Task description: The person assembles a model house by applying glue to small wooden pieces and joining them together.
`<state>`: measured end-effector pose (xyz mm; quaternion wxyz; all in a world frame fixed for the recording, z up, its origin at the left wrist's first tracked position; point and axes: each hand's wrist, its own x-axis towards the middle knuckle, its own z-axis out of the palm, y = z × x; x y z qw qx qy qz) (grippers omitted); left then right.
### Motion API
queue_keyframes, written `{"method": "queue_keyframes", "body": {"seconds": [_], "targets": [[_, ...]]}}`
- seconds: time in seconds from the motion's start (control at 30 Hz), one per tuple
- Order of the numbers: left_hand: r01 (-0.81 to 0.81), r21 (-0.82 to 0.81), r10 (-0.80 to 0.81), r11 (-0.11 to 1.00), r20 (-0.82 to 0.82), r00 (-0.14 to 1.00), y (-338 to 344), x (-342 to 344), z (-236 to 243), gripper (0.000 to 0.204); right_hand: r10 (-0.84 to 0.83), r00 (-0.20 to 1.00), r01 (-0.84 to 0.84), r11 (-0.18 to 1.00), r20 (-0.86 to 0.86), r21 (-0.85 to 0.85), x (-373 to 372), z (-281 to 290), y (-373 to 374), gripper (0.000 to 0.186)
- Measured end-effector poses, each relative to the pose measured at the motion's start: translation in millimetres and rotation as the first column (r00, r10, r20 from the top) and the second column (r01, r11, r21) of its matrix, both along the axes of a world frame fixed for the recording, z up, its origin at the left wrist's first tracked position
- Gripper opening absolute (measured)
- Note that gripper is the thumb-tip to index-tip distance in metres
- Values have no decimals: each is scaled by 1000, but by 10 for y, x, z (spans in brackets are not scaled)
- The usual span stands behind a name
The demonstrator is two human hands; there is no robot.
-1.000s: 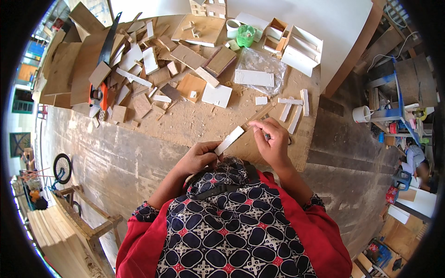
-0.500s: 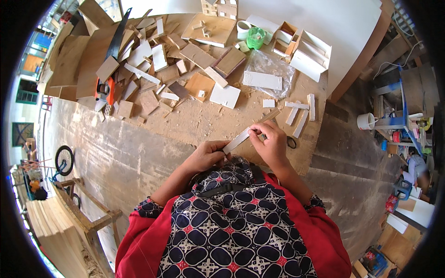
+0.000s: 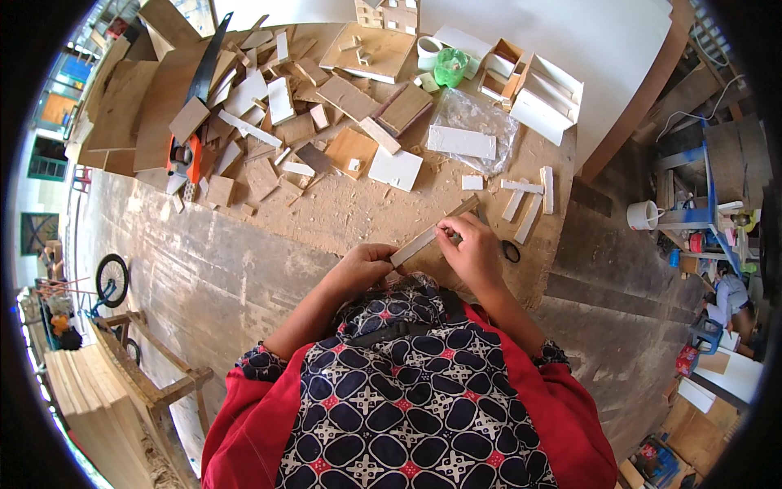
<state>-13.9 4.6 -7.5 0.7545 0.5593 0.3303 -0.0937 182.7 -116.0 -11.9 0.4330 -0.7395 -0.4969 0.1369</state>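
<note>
A narrow wooden strip (image 3: 417, 246), pale on its near part and brown toward its far end, slants above the front of the worktable. My left hand (image 3: 366, 266) is closed around its near end. The fingertips of my right hand (image 3: 472, 248) are pinched together at the strip's middle; whether a small piece is also between them is hidden. A black ring handle (image 3: 511, 251), like that of scissors, lies just right of my right hand. White-faced strips (image 3: 528, 213) and a small white block (image 3: 472, 182) rest on the table beyond it.
Wood offcuts (image 3: 265, 181) crowd the table's left side, with a handsaw (image 3: 210, 61) and an orange-and-black tool (image 3: 184, 159) among them. A plastic bag (image 3: 498, 122), green cup (image 3: 450, 67) and white box (image 3: 547, 98) stand farther back. At right, another person (image 3: 731, 297) bends low.
The strip has turned slightly in my hands and shows more of its brown side. My right fingers have shifted a little along it; my left hand has risen slightly.
</note>
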Motion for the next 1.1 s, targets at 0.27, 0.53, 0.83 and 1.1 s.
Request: {"method": "queue_keyframes", "body": {"seconds": [0.27,0.53,0.83,1.1], "targets": [[-49,-78,46,996,-40,998,28,-59,-87,37,0,1000,0,1000,0,-25,-17,-122,20,8],[-170,-468,151,867,-77,985,236,-240,-254,38,-18,1000,18,1000,-11,18,-22,-136,76,9],[-14,-352,19,936,11,1000,296,-191,28,36,-12,999,12,1000,-48,-8,27,-137,99,10],[22,-270,-31,963,-29,999,306,-166,40,31,-7,999,6,1000,-50,-31,32,-75,94,10]]}}
